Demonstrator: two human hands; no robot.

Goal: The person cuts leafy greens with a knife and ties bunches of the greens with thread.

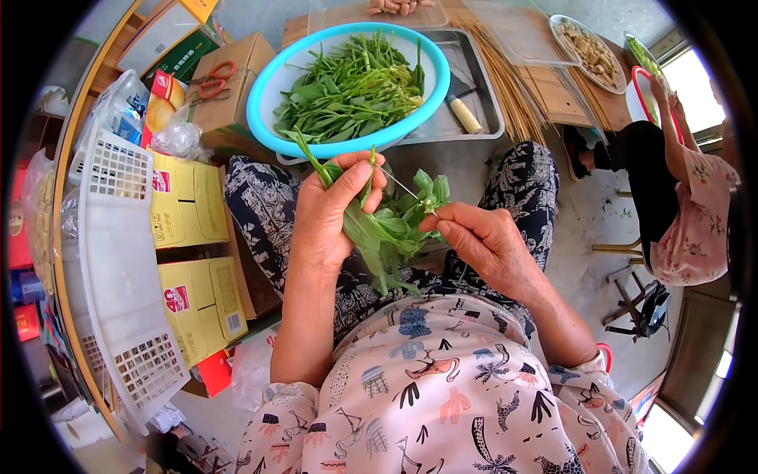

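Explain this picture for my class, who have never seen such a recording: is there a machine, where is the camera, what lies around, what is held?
There is no machine, only a person's bare hands. The one picture comes from a camera on their head, looking forward and down. The left hand holds leafy stems; the right hand pinches near the end of a thin stick or wire. Beyond, a blue-rimmed bowl of greens overlaps a metal tray; thin sticks lie on a wooden surface.
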